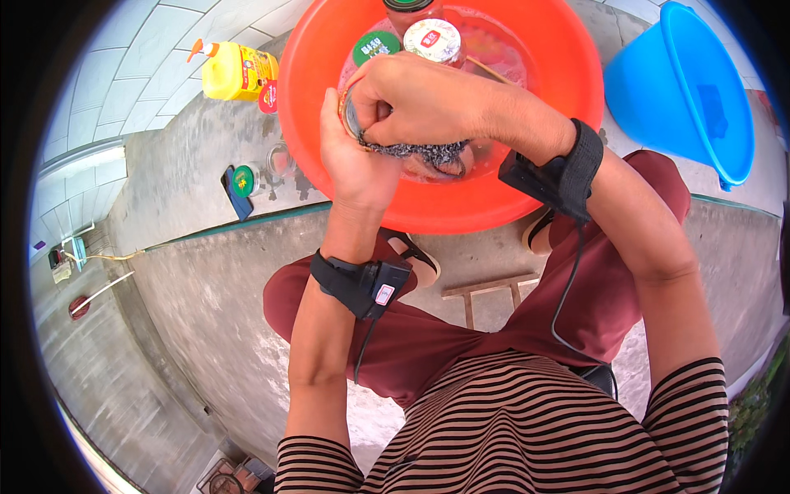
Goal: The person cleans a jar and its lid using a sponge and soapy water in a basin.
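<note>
Over the orange plastic basin (444, 213), my left hand (361, 163) cups a round metal jar lid (350, 114), its rim tilted toward my right hand. The fingers of my right hand (410, 96) curl into the lid, gripping a dark grey mesh scrubbing cloth (426, 151) whose loose end hangs over the soapy water. My right hand hides most of the lid. Just beyond stand a jar with a white patterned lid (433, 42), a green lid (376, 46) and a jar with a dark green top (410, 9). A thin wooden stick (490, 70) leans in the water.
A yellow pump bottle (239, 71) stands left of the basin. Nearer lie a glass jar (281, 162), a green lid (243, 181) and a dark phone (236, 200) on the concrete ledge (173, 179). On the right sits a blue bucket (642, 80). A wooden stool frame (490, 287) shows between my legs.
</note>
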The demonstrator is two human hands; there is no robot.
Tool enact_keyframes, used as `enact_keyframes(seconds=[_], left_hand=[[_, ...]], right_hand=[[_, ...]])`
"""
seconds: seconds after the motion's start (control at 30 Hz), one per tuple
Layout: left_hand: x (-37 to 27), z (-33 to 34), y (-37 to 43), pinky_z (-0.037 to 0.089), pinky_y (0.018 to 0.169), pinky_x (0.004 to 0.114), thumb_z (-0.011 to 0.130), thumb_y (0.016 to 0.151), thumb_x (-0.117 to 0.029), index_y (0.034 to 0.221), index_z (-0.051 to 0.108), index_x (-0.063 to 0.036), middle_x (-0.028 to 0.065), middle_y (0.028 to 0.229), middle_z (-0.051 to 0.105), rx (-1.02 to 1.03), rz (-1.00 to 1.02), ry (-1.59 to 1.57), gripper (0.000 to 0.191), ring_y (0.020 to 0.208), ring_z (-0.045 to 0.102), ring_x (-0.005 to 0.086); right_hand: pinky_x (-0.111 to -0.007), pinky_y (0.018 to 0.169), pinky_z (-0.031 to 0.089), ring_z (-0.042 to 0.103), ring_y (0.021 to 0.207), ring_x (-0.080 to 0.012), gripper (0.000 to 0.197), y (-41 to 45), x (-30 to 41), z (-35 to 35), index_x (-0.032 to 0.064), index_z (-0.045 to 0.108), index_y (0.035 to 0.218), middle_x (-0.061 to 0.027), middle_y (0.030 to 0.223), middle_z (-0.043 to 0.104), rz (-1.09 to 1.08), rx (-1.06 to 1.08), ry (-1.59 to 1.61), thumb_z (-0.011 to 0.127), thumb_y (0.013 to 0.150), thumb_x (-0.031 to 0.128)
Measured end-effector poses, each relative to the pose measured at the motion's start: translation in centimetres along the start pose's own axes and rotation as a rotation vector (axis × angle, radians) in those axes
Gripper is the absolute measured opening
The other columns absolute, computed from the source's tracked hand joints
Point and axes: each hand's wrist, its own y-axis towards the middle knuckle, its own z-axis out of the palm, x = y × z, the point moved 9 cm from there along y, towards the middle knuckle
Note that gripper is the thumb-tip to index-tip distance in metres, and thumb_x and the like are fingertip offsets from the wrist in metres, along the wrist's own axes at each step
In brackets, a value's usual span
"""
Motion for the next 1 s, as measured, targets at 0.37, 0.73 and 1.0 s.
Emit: enact_keyframes(seconds=[0.37,0.73,1.0], left_hand=[[-0.3,0.4,-0.2,0.039,0.094,0.037,0.029,0.093,-0.036,0.118,0.049,-0.0068,0.0066,0.118,0.054,-0.082,0.092,0.16,0.043,0.112,0.05,0.0193],[-0.9,-1.1,-0.7,0.04,0.095,0.037,0.026,0.095,-0.041,0.119,0.047,-0.0045,0.0101,0.119,0.053,-0.262,0.169,0.21,0.049,0.112,0.05,0.0218],[-0.7,-1.4,-0.5,0.041,0.092,0.035,0.025,0.096,-0.04,0.117,0.047,0.0007,0.0118,0.113,0.054,-0.265,0.175,0.194,0.051,0.106,0.052,0.021]], right_hand=[[-0.033,0.054,0.047,0.059,0.056,-0.0257,0.005,-0.9,0.9,-0.4,0.0017,0.057,0.07,-0.0107,0.059,0.056,-0.064,-0.291,-0.094,0.061,0.068,0.004],[-0.029,0.056,0.048,0.061,0.059,-0.0169,0.009,0.1,-3.2,-0.2,-0.0023,0.06,0.072,-0.0094,0.064,0.063,0.22,-0.323,0.137,0.063,0.069,0.006],[-0.029,0.058,0.049,0.06,0.059,-0.0153,0.01,0.0,-1.5,0.0,-0.0031,0.06,0.072,-0.0087,0.065,0.063,0.14,-0.296,0.035,0.063,0.07,0.006]])
